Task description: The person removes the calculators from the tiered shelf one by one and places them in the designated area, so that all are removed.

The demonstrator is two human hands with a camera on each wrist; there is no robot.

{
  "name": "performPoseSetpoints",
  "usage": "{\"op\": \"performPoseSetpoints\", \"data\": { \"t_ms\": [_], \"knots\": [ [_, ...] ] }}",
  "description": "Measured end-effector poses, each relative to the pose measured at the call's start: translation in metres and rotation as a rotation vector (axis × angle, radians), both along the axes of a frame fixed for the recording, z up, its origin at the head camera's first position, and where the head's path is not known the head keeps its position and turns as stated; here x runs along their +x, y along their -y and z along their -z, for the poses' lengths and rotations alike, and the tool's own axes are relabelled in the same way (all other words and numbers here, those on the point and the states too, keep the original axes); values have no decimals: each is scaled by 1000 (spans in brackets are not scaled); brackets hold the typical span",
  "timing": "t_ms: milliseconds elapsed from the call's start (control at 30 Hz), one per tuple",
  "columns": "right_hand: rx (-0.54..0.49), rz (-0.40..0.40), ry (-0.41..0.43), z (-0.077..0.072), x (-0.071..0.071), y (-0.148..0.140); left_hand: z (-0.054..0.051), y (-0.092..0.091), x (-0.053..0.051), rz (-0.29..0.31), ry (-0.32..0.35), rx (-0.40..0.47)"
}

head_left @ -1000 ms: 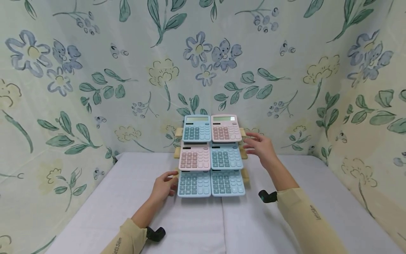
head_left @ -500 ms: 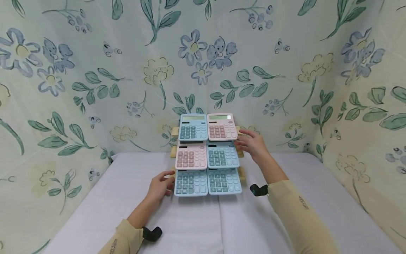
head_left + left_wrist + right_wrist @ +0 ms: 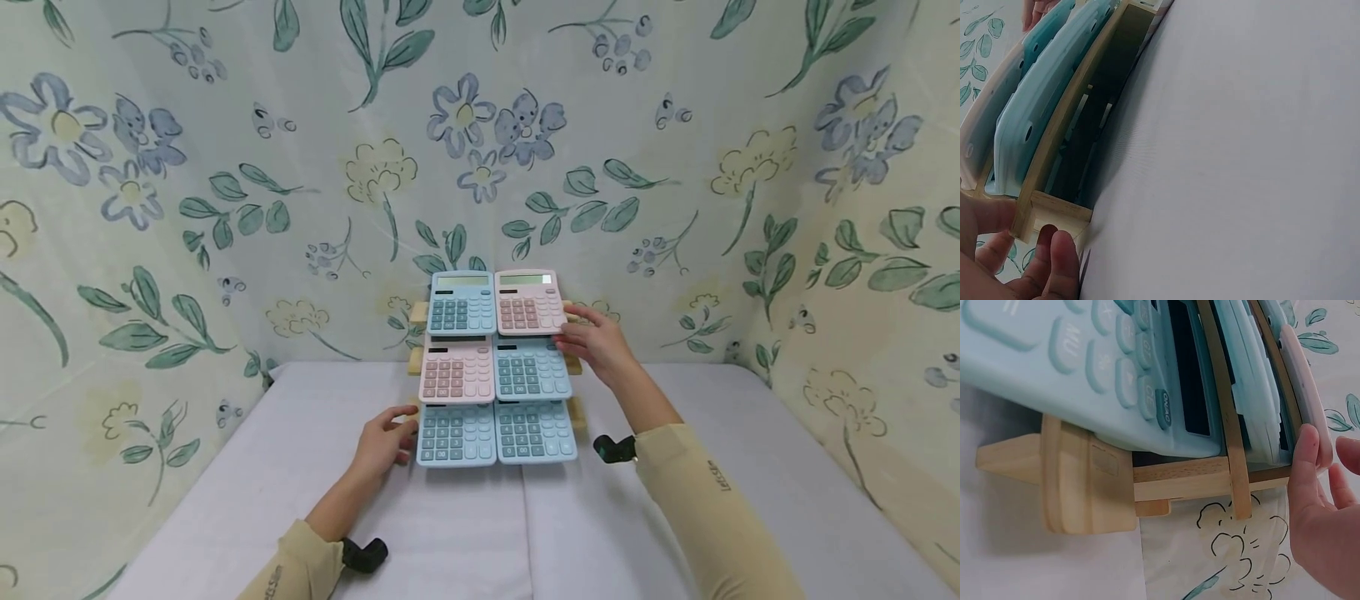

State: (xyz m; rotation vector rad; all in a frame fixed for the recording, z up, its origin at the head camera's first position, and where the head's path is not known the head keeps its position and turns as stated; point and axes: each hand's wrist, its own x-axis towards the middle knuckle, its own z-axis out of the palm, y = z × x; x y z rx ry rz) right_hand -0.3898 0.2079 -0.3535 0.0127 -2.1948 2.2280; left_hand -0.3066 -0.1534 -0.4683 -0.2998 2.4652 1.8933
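Observation:
A tiered wooden rack (image 3: 1057,147) holds calculators in three rows. At the top right of the head view is a pink calculator (image 3: 531,302), with a blue calculator (image 3: 461,302) to its left. Another pink calculator (image 3: 457,371) is in the middle row beside a blue one (image 3: 534,369). Two blue calculators (image 3: 456,435) fill the bottom row. My left hand (image 3: 382,442) grips the rack's lower left end, thumb and fingers on opposite sides of the wood. My right hand (image 3: 600,342) holds the upper pink calculator's lower right corner, its thumb in front; fingertips behind are partly hidden.
A white-clothed table (image 3: 457,533) carries the rack. Behind it and at both sides hangs a floral curtain (image 3: 300,150). Wooden ends (image 3: 416,361) of the rack jut out on both sides. Black wrist mounts (image 3: 364,555) stick out from both sleeves.
My right hand has moved left from just beside the rack to the upper pink calculator's corner. My left hand stays at the rack's lower left end. The head view has shifted slightly.

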Motion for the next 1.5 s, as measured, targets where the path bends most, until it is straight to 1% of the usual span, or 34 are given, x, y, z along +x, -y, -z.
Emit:
{"op": "performPoseSetpoints", "data": {
  "t_ms": [133,233,400,667,800,967,1133,1500],
  "knots": [
    [7,-5,-5,0,-2,-1,-1,-2,-2,-1,-8,1],
    [10,-25,-15,1,-2,-2,-1,-2,-3,-5,-16,1],
    [20,-63,-22,2,-4,-2,-1,-1,-1,-13,-15,-6],
    [2,-83,-48,5,-7,-2,1,1,0,-13,-20,-8],
    [27,-102,-63,7,-8,-3,2,2,0,-15,-17,-16],
    [39,-105,-61,6,-8,-4,2,1,-1,-3,-19,-10],
    [37,-102,-46,3,-6,-3,1,0,0,-3,-19,-7],
    [-32,-80,-20,1,-3,-2,2,1,-1,-7,-31,3]
  ]
}}
